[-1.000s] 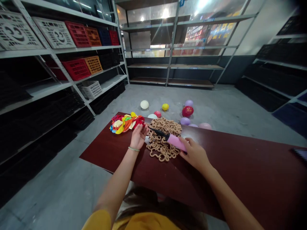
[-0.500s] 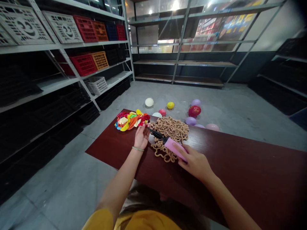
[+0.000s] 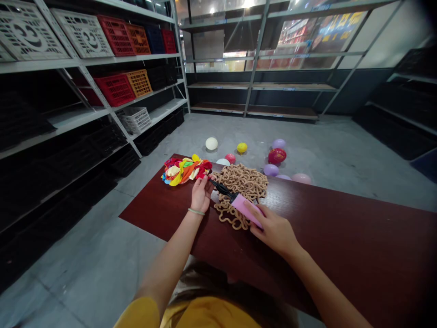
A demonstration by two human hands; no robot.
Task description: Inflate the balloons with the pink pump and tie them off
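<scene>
My right hand is wrapped around the pink barrel of a balloon hand pump. Its black tapered nozzle points up and left toward my left hand. The left fingers are pinched together at the nozzle tip, on what looks like a small red balloon, mostly hidden by the fingers. Just behind them lies a heap of limp, multicoloured balloons. A tangled pile of tan, rope-like long balloons spreads under and beyond the pump.
The dark red-brown table runs off to the right. On the floor past it lie several inflated balloons, among them a red one, a yellow one and a white one. Shelving with plastic crates stands at left.
Both hands keep their grip, and the pump has shifted only slightly up and left in view. The whole scene has moved a little with my head. The piles look the same.
</scene>
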